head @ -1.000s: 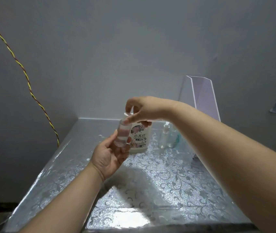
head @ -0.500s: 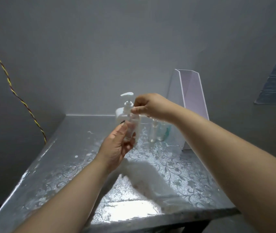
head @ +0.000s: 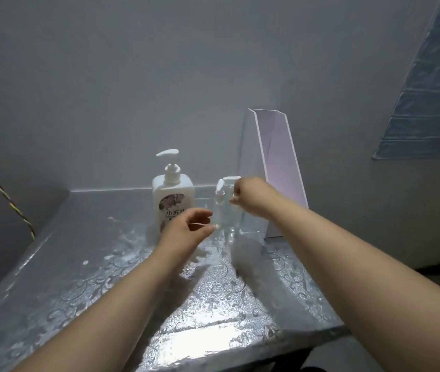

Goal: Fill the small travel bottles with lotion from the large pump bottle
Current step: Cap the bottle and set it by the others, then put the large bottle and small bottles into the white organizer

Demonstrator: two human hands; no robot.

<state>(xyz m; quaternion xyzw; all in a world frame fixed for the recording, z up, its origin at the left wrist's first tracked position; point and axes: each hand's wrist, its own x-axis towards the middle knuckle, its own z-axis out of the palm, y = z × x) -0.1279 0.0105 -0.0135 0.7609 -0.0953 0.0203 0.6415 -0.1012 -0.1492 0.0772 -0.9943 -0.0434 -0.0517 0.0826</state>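
Note:
The large white pump bottle (head: 173,200) stands upright at the back of the table, its floral label facing me. Just right of it is a cluster of small clear travel bottles (head: 224,218), one with a white pump top and one with a flat white cap. My right hand (head: 251,197) pinches the upper part of the capped travel bottle. My left hand (head: 186,229) hovers in front of the pump bottle, fingers spread, fingertips beside the small bottles and holding nothing. Motion blur hides the exact contact.
The table (head: 106,264) is covered in shiny silver floral film with white splashes at the left. A tall clear and lilac stand (head: 280,170) rises behind the small bottles. A yellow twisted cord (head: 12,208) hangs at the left wall.
My left hand let go of the small bottle it held and opened. The bottle now stands among the other small bottles, with my right hand still at its top. The view shifted left.

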